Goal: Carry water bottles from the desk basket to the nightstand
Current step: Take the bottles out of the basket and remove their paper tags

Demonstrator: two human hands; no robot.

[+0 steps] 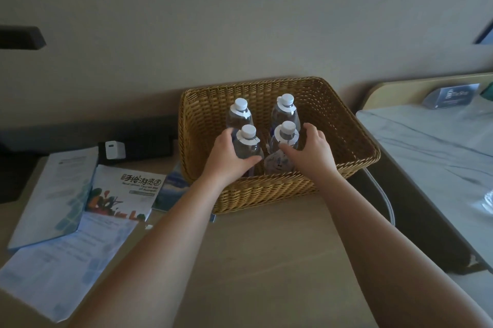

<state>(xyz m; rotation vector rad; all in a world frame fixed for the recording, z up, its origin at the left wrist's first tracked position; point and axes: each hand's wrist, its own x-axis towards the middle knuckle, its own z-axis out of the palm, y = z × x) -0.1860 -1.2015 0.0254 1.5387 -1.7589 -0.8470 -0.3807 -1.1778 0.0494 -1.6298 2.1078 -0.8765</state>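
Nearest lies the smooth, pale desk, with glossy paper leaflets fanned flat at its left edge; both bare forearms reach across it into the wicker basket, a stiff rectangular weave of tan strands with sloping walls; inside, four water bottles stand upright in two rows, all still in the basket; the left hand curls round the near-left bottle at its shoulder, thumb across the front, and the right hand wraps the near-right bottle the same way, fingers behind and thumb in front; neither bottle looks lifted yet; the bottles are clear, thin-walled plastic with white screw caps and paper collars, apparently full, so each should feel moderately heavy, a little yielding under a squeeze and smooth enough to slip; a grasp round the body just below the shoulder seems safest; behind them the far-left bottle and far-right bottle stand untouched, close against the front pair; beyond, a white charger sits by the plain matt wall; well to the right lies a bed with smooth grey sheets.
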